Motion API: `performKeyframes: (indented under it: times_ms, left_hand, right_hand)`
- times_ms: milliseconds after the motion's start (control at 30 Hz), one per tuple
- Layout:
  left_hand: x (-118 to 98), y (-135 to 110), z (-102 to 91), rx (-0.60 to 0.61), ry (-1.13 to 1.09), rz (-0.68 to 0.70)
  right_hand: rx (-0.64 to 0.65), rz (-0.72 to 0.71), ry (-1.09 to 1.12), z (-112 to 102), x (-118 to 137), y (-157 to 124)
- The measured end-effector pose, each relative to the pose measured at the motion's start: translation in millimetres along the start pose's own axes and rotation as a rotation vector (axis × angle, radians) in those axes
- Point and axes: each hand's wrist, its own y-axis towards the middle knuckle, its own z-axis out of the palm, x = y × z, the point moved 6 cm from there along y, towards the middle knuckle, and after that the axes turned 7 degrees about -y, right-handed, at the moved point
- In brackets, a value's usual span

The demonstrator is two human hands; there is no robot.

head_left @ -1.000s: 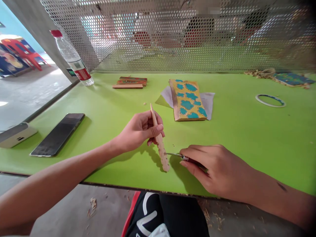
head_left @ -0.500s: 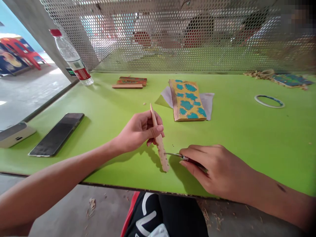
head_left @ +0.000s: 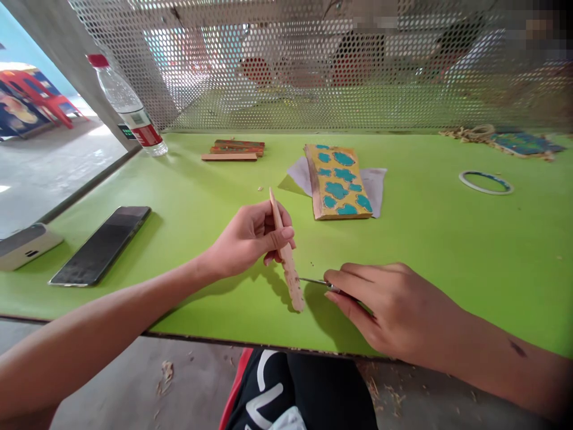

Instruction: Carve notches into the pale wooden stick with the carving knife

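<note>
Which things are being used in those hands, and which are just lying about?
In use:
notched wooden stick, in the left hand
thin-bladed tool, in the right hand

Probably just lying about:
bottle
phone
white box
wooden strips
blue-spotted yellow board
paper under it
white ring

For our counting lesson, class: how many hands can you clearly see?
2: the left hand holds the stick; the right hand holds the tool, its tip at the stick's edge. Any behind the mesh may be hidden.
</note>
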Motion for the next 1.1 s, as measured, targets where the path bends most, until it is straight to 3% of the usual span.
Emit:
performKeyframes:
  times_ms: [433,900,1100]
  left_hand:
    - [2.8,1.2,-2.5,0.006,-0.02,0.001]
    - [0.7,0.9,-1.0,-0.001,-0.014,0.001]
    - [-0.1,0.0,-1.5,-0.001,-0.014,0.008]
  right_hand:
    - [-0.089,-0.041,-0.132,-1.0,7.4,-1.8]
    - [-0.014,-0.062,-0.092,-1.3,7.1,-0.9]
    - [-0.043,-0.032,-0.085,-2.1,5.3,-2.0]
